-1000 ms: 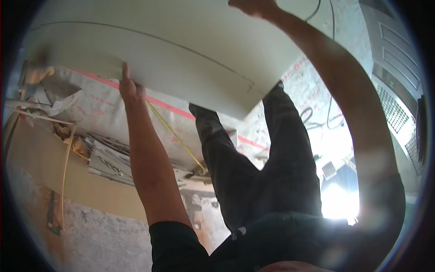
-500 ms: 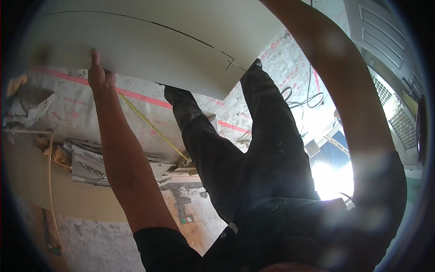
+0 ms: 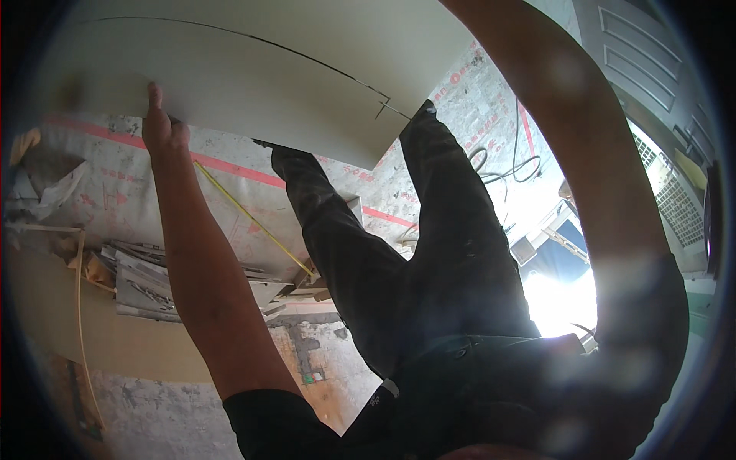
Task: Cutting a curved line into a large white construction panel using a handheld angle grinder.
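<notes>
A large pale flat board (image 3: 261, 88) fills the upper part of the head view. A dark drawn line curves across its face and ends at a small cross mark close to the right corner. My left hand (image 3: 165, 130) grips the board's near edge, thumb laid on the upper face and the fingers hidden beneath. My right arm (image 3: 567, 100) reaches up past the top of the picture, so that hand is out of sight. Below the board my legs (image 3: 460, 222) stand apart, the feet covered by it.
A yellow tape measure (image 3: 253, 218) lies stretched out on the printed floor covering (image 3: 222, 172). Scrap strips (image 3: 146, 280) are heaped at left. A dark cable (image 3: 510, 172) loops on the floor at right, near a panelled door (image 3: 636, 57) and a bright light.
The view has shifted slightly, so the board, legs and floor things sit a little farther left. My left hand keeps the same grip on the board's edge.
</notes>
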